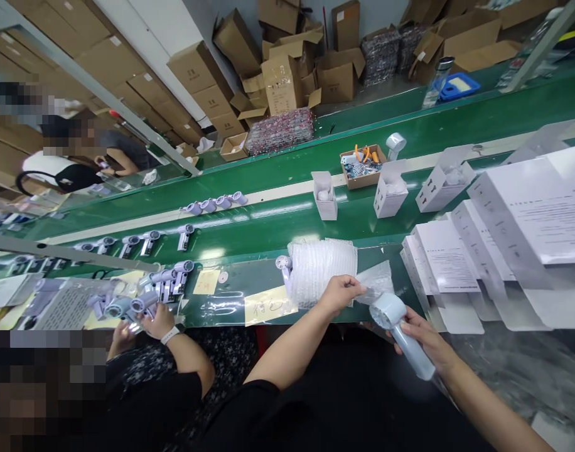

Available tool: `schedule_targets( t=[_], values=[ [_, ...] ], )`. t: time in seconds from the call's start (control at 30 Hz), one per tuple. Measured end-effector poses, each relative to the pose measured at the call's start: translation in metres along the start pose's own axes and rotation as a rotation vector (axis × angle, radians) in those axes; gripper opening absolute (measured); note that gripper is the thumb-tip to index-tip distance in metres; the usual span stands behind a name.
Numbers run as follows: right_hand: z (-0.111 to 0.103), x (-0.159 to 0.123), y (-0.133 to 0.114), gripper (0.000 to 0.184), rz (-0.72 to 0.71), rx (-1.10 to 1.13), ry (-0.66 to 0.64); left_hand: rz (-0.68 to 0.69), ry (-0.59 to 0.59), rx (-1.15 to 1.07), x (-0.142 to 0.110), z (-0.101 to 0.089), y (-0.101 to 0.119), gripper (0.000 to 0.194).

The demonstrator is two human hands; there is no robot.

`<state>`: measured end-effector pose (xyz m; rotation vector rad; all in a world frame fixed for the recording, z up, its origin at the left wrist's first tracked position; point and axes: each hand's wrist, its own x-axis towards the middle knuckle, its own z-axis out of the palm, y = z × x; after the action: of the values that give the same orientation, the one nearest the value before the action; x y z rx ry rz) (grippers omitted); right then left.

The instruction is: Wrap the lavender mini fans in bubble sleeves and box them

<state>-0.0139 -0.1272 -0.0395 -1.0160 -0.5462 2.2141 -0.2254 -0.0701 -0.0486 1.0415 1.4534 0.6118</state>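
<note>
Firmly, right hand (pixel 422 339) clasps fan (pixel 400 333); left hand (pixel 339 294) pinches bag (pixel 375 282).

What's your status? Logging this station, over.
Right hand grips handheld fan. Left hand pinches bubble bag off stack. Co-worker's hands left, apart.

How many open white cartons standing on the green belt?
3, in a row: open white carton left, next beside the brown parts box, third right. Flat ones stacked right may hide more.

Smooth matt pale plastic handheld fan (pixel 403 333) in the right hand (pixel 426 339), crinkled clear plastic bag (pixel 376 282) pinched by the left hand (pixel 339 292), glossy green belt (pixel 278 220) at twelve o'clock, matt white paper leaflets (pixel 450 260) at two o'clock.
</note>
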Motion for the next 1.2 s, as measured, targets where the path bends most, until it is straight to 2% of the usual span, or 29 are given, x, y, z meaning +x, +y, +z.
schedule_targets(
  t=[0.1,0.2,0.3,0.4,0.47,0.57,0.63,0.73,0.87,0.93,1.03,1.1,1.2],
  values=[
    [0.012,-0.018,0.008,0.055,-0.032,0.044,0.064,0.226,-0.048,0.117,-0.014,0.001,0.008,0.018],
    [0.028,-0.036,0.02,0.056,-0.078,0.128,0.13,0.552,-0.237,0.375,-0.034,0.01,0.012,0.013],
    [0.041,-0.053,0.037,0.049,-0.159,0.16,0.152,0.741,-0.367,0.614,-0.051,0.019,0.013,0.013],
    [0.048,-0.075,0.059,0.052,-0.219,0.105,0.227,0.784,-0.4,0.759,-0.061,0.03,0.011,0.008],
    [0.052,-0.093,0.077,0.064,-0.244,0.079,0.266,0.783,-0.447,0.81,-0.067,0.04,0.009,0.009],
    [0.059,-0.117,0.102,0.092,-0.291,0.128,0.31,0.796,-0.588,0.84,-0.074,0.058,0.005,0.009],
    [0.062,-0.128,0.116,0.099,-0.343,0.178,0.364,0.807,-0.72,0.791,-0.077,0.073,0.001,0.007],
    [0.057,-0.144,0.133,0.078,-0.442,0.233,0.488,0.781,-0.862,0.596,-0.081,0.099,-0.004,0.008],
    [0.037,-0.17,0.159,0.054,-0.49,0.337,0.7,0.628,-0.855,0.422,-0.091,0.143,-0.004,0.016],
    [0.025,-0.181,0.173,0.049,-0.496,0.406,0.777,0.712,-0.922,0.424,-0.099,0.166,-0.004,0.019],
    [0.011,-0.196,0.185,0.044,-0.53,0.521,0.87,1.016,-1.059,0.476,-0.108,0.193,-0.008,0.019],
    [0.004,-0.204,0.185,0.041,-0.548,0.586,0.953,1.147,-1.105,0.538,-0.109,0.206,-0.012,0.019],
    [-0.005,-0.214,0.178,0.045,-0.563,0.674,1.03,1.27,-1.159,0.626,-0.111,0.228,-0.015,0.018]
  ],
)
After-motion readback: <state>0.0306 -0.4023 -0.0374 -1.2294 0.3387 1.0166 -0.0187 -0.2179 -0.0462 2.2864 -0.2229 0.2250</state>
